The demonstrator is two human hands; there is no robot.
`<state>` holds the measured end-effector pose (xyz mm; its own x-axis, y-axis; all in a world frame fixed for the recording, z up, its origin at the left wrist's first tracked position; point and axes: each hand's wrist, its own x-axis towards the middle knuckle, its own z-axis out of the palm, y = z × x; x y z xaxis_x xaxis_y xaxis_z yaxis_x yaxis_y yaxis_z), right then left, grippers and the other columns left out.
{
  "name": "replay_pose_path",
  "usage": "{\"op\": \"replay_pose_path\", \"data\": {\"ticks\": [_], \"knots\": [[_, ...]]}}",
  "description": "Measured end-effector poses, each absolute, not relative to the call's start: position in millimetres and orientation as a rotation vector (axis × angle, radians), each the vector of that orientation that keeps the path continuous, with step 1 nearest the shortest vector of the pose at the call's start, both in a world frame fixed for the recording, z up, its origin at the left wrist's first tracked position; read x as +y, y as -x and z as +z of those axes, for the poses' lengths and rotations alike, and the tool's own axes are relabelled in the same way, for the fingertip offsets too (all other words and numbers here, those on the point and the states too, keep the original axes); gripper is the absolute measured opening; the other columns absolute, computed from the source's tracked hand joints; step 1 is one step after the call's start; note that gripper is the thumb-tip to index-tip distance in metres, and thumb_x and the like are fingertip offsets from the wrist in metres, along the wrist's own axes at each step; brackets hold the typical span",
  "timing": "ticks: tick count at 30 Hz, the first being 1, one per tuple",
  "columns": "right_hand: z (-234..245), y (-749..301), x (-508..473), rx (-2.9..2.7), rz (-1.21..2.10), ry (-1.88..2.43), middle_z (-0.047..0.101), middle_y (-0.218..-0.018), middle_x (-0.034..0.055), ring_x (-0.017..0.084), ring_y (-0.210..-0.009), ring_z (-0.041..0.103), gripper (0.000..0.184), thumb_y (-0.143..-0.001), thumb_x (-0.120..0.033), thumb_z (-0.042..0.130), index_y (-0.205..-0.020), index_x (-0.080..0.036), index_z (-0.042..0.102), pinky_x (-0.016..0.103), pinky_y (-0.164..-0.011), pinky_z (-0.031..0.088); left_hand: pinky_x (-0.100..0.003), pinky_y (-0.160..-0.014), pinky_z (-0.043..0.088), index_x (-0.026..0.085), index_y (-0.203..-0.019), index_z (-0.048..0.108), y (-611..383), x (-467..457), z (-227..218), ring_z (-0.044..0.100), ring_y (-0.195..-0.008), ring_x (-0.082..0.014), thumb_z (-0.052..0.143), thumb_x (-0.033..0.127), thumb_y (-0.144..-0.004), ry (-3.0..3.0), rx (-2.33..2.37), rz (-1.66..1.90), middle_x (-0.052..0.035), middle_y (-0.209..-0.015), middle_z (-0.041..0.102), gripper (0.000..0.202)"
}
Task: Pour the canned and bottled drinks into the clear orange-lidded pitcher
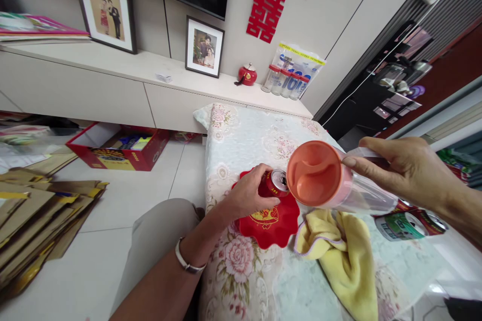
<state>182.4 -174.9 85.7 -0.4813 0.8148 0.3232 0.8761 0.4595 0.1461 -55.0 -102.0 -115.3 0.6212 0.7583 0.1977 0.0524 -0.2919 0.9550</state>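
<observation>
My left hand (246, 193) is wrapped round a red drink can (274, 184) that stands on a red scalloped plate (271, 225) on the floral-covered table (241, 135). My right hand (401, 168) grips a clear bottle with an orange lid (320, 175), held on its side with the lid toward me, just right of the can. Under the bottle lies a yellow cloth (346, 251).
A green and red can (408, 224) lies on its side at the table's right. A red box (120, 148) and flattened cardboard (33, 220) sit on the floor to the left. The shelf behind carries photo frames, a red pot (247, 75) and packed bottles (288, 80).
</observation>
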Motion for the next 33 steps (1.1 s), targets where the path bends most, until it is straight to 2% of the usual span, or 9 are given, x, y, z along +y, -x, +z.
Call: {"op": "replay_pose_path", "data": {"ticks": [7,16,24,33], "knots": [[84.1,-185.1,-174.0,-2.492,-0.428,1.478,0.034,-0.047,-0.0085,0.006,-0.036,0.032,0.059,-0.103,-0.062,0.051,-0.062,-0.02,0.056,0.021,-0.034,0.026,-0.036,-0.085,0.054,0.024,-0.116,0.055,55.0,-102.0,-115.3,0.068,-0.093,-0.0227,0.076,0.023,-0.072,-1.74,0.655,0.807,-0.0023,-0.104,0.073,0.049],[79.2,-194.4,-175.4,-2.46,-0.408,1.503,0.03,-0.05,-0.0091,0.007,-0.04,0.029,0.055,-0.101,-0.061,0.056,-0.063,-0.022,0.051,0.023,-0.037,0.024,-0.037,-0.087,0.054,0.024,-0.116,0.055,56.3,-102.5,-114.2,0.068,-0.095,-0.0239,0.077,0.023,-0.072,-1.743,0.666,0.8,-0.0026,-0.103,0.073,0.049],[82.0,-188.5,-175.5,-2.473,-0.414,1.491,0.033,-0.048,-0.0088,0.006,-0.038,0.03,0.056,-0.102,-0.061,0.054,-0.064,-0.021,0.054,0.022,-0.036,0.025,-0.036,-0.086,0.054,0.023,-0.117,0.055,55.9,-102.5,-114.2,0.068,-0.095,-0.0234,0.076,0.022,-0.073,-1.736,0.647,0.806,-0.0029,-0.106,0.073,0.049],[81.5,-189.5,-174.8,-2.466,-0.399,1.503,0.031,-0.048,-0.0092,0.007,-0.039,0.028,0.055,-0.101,-0.06,0.056,-0.062,-0.022,0.05,0.023,-0.037,0.024,-0.036,-0.087,0.053,0.023,-0.116,0.055,55.3,-101.5,-115.3,0.068,-0.098,-0.0239,0.078,0.022,-0.073,-1.748,0.647,0.816,-0.003,-0.107,0.072,0.049]]}}
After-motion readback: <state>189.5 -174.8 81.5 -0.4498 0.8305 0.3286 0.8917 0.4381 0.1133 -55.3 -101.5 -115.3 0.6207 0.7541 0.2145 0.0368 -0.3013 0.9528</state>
